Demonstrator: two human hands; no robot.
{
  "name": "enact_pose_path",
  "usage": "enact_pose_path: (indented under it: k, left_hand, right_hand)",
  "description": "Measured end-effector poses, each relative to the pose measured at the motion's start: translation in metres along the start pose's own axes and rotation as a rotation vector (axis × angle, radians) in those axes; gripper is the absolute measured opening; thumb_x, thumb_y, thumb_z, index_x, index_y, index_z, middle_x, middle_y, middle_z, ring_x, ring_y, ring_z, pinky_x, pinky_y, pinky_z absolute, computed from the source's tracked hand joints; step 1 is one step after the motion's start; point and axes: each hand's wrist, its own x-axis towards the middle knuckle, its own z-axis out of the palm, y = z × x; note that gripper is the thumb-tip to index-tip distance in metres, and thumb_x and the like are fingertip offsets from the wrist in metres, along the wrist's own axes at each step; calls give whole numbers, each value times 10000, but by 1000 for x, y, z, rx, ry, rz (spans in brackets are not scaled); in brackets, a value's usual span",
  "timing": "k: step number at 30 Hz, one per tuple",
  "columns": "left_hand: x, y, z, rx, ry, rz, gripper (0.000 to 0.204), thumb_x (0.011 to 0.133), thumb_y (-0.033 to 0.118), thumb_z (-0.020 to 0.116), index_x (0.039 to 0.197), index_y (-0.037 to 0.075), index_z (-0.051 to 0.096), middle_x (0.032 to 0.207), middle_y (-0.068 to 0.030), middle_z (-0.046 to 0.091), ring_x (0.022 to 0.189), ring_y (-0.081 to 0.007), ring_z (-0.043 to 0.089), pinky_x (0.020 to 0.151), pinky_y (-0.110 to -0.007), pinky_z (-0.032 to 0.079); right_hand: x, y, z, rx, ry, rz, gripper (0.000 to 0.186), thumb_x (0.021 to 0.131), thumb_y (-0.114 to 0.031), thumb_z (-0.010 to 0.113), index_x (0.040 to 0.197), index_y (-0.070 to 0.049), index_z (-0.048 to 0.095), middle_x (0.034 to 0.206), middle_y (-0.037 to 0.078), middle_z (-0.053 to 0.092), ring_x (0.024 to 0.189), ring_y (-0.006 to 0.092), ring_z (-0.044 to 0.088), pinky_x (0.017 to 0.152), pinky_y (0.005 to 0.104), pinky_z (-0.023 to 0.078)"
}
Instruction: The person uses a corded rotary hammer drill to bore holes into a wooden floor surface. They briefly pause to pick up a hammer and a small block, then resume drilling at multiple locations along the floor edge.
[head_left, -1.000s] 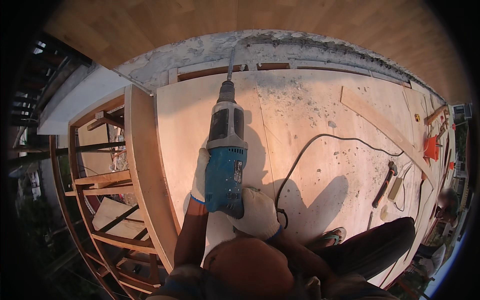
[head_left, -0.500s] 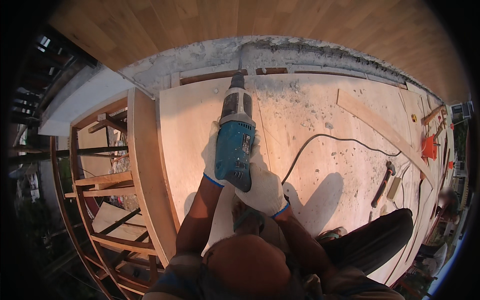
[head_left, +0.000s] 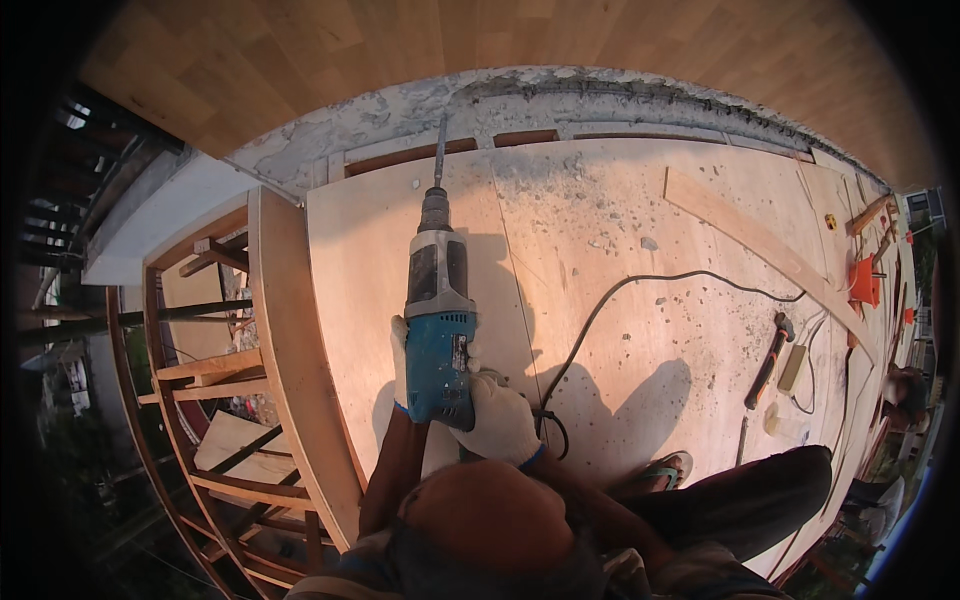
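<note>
A teal and grey rotary hammer drill (head_left: 440, 350) is held lengthwise, with its long steel bit (head_left: 440, 150) pointing away from me. The bit's tip overlaps the rough concrete strip (head_left: 400, 118) at the far side; whether it touches I cannot tell. My right hand (head_left: 500, 418), in a white knit glove, is closed round the rear handle. On the body's left side my left hand (head_left: 399, 350), also gloved, grips the drill; most of its fingers are hidden beneath. From near the handle a dark power cord (head_left: 620, 290) curves off to the right.
Concrete chips (head_left: 600, 240) litter the plywood sheet (head_left: 350, 230). On the right lie a loose board (head_left: 740, 235), a hammer (head_left: 768, 362) and a small block (head_left: 791, 370); an orange container (head_left: 862, 280) stands beyond. At left is an open timber frame (head_left: 290, 340). My sandalled foot (head_left: 668, 472) rests nearby.
Both hands have drawn the drill back toward me and a little left. Much more of the bit now shows, and its tip lies farther left along the concrete.
</note>
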Motion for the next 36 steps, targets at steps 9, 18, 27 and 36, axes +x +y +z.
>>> enact_pose_path:
  k: [9, 18, 27, 36]
  left_hand:
    - [-6, 0, 14, 122, 68, 33, 1223, 913, 972, 572, 1550, -72, 554, 1363, -252, 722, 920, -388, 782, 745, -467, 678]
    - [1, 12, 8, 11, 129, 34, 1248, 913, 1008, 506, 1561, -58, 555, 1400, -253, 713, 966, -374, 793, 757, -456, 690]
    - [-16, 41, 5, -4, 10, -34, 1301, 899, 1042, 447, 1599, -51, 524, 1430, -272, 699, 979, -366, 789, 774, -465, 703]
    - [-29, 16, -1, 29, 48, -22, 1293, 896, 1042, 452, 1597, -41, 528, 1415, -272, 706, 972, -362, 794, 769, -462, 705]
  right_hand:
    - [-1, 4, 4, 14, 24, -65, 562, 854, -432, 923, 1068, -1, 632, 908, 208, 741, 797, 452, 775, 703, 563, 627]
    - [20, 2, 2, 63, 31, -78, 492, 844, -446, 925, 1000, -52, 674, 886, 175, 760, 793, 419, 772, 722, 538, 625]
    - [30, -19, 23, 98, -220, 60, 398, 948, -312, 795, 1129, 12, 650, 977, 204, 748, 852, 418, 776, 737, 548, 614]
    - [-1, -12, 7, 99, -155, -37, 573, 909, -336, 842, 1279, 44, 625, 1044, 214, 744, 856, 428, 768, 738, 536, 613]
